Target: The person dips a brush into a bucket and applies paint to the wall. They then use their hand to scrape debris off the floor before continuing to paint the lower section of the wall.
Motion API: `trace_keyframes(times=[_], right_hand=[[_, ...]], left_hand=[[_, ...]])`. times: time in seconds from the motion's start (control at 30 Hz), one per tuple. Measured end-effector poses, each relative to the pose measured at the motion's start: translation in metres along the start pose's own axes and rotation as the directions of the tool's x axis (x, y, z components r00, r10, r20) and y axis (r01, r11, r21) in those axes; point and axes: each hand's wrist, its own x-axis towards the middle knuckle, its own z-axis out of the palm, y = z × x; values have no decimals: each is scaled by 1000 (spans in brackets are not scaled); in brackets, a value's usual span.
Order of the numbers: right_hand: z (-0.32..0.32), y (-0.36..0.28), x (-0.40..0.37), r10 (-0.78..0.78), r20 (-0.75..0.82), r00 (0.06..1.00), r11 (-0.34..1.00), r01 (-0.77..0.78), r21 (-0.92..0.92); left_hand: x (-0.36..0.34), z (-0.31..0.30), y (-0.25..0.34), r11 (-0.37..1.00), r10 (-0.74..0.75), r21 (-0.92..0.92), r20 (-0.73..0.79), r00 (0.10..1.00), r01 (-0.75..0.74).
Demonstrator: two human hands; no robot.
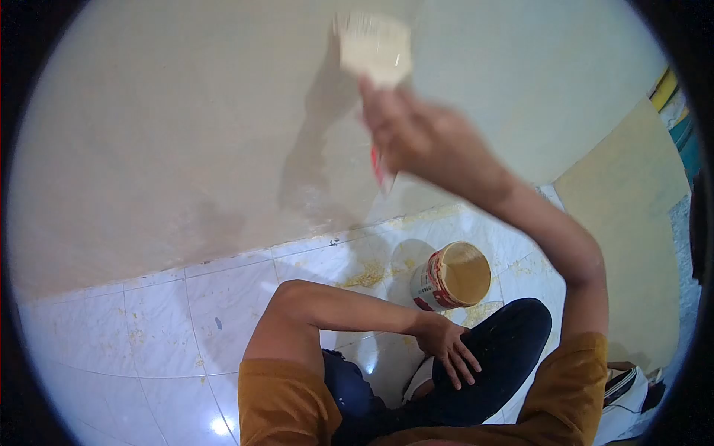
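My right hand (pixel 416 130) is raised in front of the wall and closed around the handle of a wide paintbrush (pixel 375 52). The brush head is coated in cream paint and points up, its bristles overlapping the wall (pixel 186 134) in this view. A red part of the handle sticks out below my fist. Resting on my dark-trousered right knee, my left hand (pixel 450 349) lies flat with its fingers spread, holding nothing. Just beyond that knee stands a paint bucket (pixel 465 275) with a red and white label and cream paint inside.
White marbled floor tiles (pixel 230 312) carry yellowish paint splashes (pixel 364 275) near the wall's foot. A beige panel or side wall (pixel 625 201) rises at the right. Beside me at the lower right lies a white bag-like item (pixel 625 398) with a dark zip.
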Motion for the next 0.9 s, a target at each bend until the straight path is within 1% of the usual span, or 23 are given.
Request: trace_keyframes(times=[0.03, 0.07, 0.1, 0.13, 0.17, 0.2, 0.23, 0.27, 0.3, 0.33, 0.37, 0.4, 0.43, 0.47, 0.53, 0.6, 0.63, 0.67, 0.7, 0.77, 0.8, 0.87, 0.9], right_hand=[[0, -17, -10, -137, 65, 988, 989, 140, -43], [0, -36, -17, -168, 129, 977, 985, 171, -9], [-3, -45, -24, -208, 243, 947, 967, 161, 200], [3, -55, -34, -219, 247, 944, 932, 127, 339], [8, -60, -45, -215, 247, 945, 934, 125, 335], [6, -61, -48, -228, 248, 941, 883, 93, 459], [7, -59, -50, -245, 245, 938, 816, 63, 574], [7, -53, -54, -204, 301, 932, 707, -73, 704], [6, -47, -53, -208, 302, 930, 707, -70, 704], [8, -39, -50, -256, 303, 918, 719, -28, 694], [10, -29, -48, -300, 304, 904, 731, 13, 683], [12, -15, -41, -293, 332, 897, 748, -1, 664], [11, 5, -32, -278, 392, 877, 716, -83, 693], [4, 26, -18, -262, 433, 862, 707, -134, 694], [-13, 57, 8, -224, 442, 869, 800, -95, 593], [-34, 85, 28, -182, 401, 898, 865, -48, 500], [-29, 96, 26, -111, 245, 963, 851, -35, 524], [-25, 105, 24, -31, 83, 996, 840, -19, 543], [-58, 113, 49, -79, 346, 935, 959, -23, 282], [-75, 111, 54, -62, 291, 955, 998, 56, 29], [-69, 106, 51, -64, 289, 955, 998, 57, 32], [-42, 84, 36, 89, 196, 977, 996, -84, -35], [-29, 72, 24, 99, 49, 994, 988, -103, 111]], left_hand=[[0, -2, 1, 1000, -3, 1, 3, 1000, 3], [0, -7, 3, 998, -12, 59, 36, 999, 9], [0, -10, 6, 993, -20, 114, 70, 997, 12], [1, -12, 8, 994, -18, 110, 73, 997, 10], [1, -14, 9, 996, -32, 89, 117, 993, 21], [1, -15, 9, 997, -45, 73, 160, 986, 33], [1, -17, 8, 996, -44, 80, 164, 985, 31], [1, -19, 8, 998, -38, 58, 169, 985, 28], [3, -17, 8, 999, -31, 32, 169, 985, 26], [5, -15, 8, 999, -28, 33, 166, 986, 23], [5, -14, 7, 1000, -23, 22, 128, 991, 21], [4, -10, 6, 1000, -19, 9, 91, 996, 18], [4, -6, 5, 1000, -15, 7, 90, 996, 14], [5, -1, 2, 1000, -4, 12, 56, 998, 3], [5, 2, 1, 1000, 4, 15, 21, 1000, -4], [5, 3, -1, 999, 20, 29, 9, 1000, -20], [5, 3, -2, 999, 20, 28, 2, 1000, -20], [5, 3, -3, 1000, 24, 15, -4, 1000, -23], [4, 3, -3, 1000, 27, 1, -8, 1000, -27], [4, 6, -5, 999, 36, 12, -7, 999, -36], [4, 7, -6, 999, 43, 24, -6, 999, -43], [5, 1, -3, 999, 25, 46, 2, 1000, -25], [4, -1, -1, 998, 12, 68, 11, 1000, -13]])
